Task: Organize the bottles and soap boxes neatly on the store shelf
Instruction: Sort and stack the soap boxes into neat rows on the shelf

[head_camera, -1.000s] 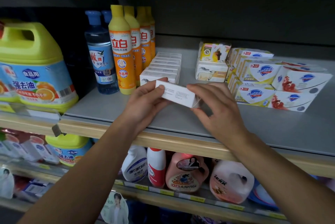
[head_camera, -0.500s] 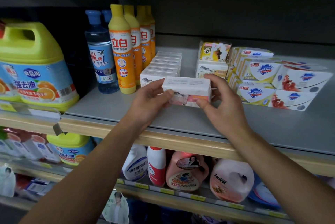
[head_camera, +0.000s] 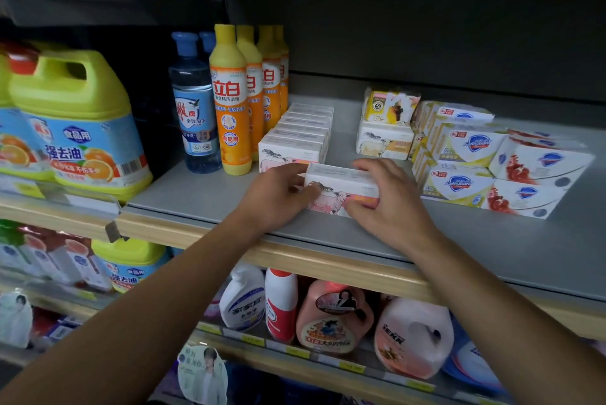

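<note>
Pink-and-white soap box (head_camera: 342, 190) down on the grey shelf (head_camera: 210, 195), just in front and to the right of the row of matching soap boxes (head_camera: 296, 136). Left hand (head_camera: 278, 198) curled round the left end of that box, thumb on the front face, grip closed on it. Right hand (head_camera: 390, 204) wrapped over the right end, fingers across the top and front, grip likewise closed on it. Orange bottles (head_camera: 229, 99) upright in a file just left of the row, with blue bottles (head_camera: 193, 106) beside them further left. Big yellow jugs (head_camera: 75, 122) well to the left of the row. Yellow soap boxes (head_camera: 387, 122) stacked to the right of the row, white shield-marked boxes (head_camera: 492, 155) piled further right. More bottles (head_camera: 331, 316) on the lower shelf, below the held box.
</note>
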Tool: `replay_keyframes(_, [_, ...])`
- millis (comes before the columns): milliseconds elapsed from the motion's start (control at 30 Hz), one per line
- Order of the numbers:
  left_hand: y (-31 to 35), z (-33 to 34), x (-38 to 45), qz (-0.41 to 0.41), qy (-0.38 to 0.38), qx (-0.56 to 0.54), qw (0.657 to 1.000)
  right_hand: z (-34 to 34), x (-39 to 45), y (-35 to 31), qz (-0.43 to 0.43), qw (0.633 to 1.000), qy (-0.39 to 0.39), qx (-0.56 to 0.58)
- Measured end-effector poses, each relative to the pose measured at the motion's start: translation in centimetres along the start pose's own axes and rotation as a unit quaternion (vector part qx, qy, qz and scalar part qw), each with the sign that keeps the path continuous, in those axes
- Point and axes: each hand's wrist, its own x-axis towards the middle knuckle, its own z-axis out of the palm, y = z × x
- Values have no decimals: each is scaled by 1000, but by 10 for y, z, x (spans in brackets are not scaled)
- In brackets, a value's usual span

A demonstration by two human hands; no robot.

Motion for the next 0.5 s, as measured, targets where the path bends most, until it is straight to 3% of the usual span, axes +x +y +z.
replay_keyframes(133, [-26,-25,-3,-6,-4,183,983,-1,17,-7,-34,994,-61,-87])
replay_keyframes(267, [-47,-29,-7,22,-33,283,958,-11,32,-12,-8,992,-110,-65])
replay_keyframes(500, [-57,-21,1,-2,-44,308,950,-23,78,-20,17,999,35,-2])
